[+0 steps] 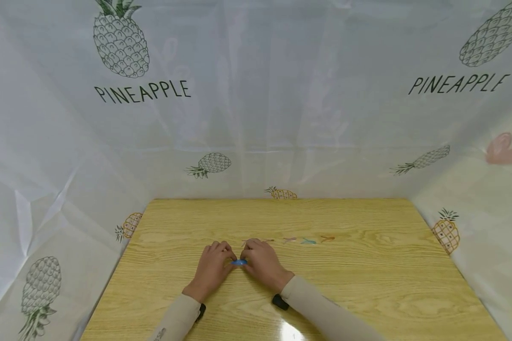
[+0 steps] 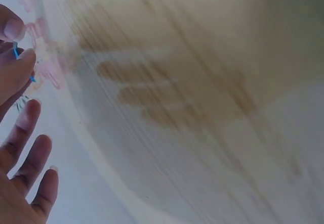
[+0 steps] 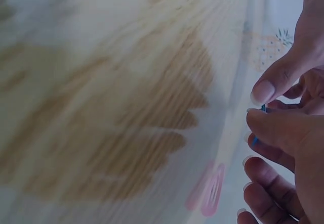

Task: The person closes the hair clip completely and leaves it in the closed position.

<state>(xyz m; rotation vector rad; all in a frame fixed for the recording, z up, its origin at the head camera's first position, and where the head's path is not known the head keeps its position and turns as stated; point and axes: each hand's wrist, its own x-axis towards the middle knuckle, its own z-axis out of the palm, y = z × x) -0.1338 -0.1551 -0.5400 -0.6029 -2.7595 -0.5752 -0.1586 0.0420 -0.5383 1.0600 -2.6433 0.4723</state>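
A small blue snap hair clip [image 1: 239,262] is held just above the wooden table, between both hands. My left hand [image 1: 213,264] pinches its left end with thumb and forefinger, and the other fingers spread loosely in the left wrist view. At its right end my right hand [image 1: 262,264] has a pinch grip too. Fingertips cover most of the clip in both wrist views, leaving only slivers of blue [image 3: 255,142]. Beyond the right hand lies a row of hair clips: a pinkish one [image 1: 289,240], a teal one [image 1: 308,241] and an orange-brown one [image 1: 327,238], each spread apart.
Another reddish clip [image 1: 269,240] is partly hidden behind the right hand. The wooden table [image 1: 388,274] extends to both sides and toward the back. White pineapple-printed sheeting [image 1: 281,109] hangs around its back and sides.
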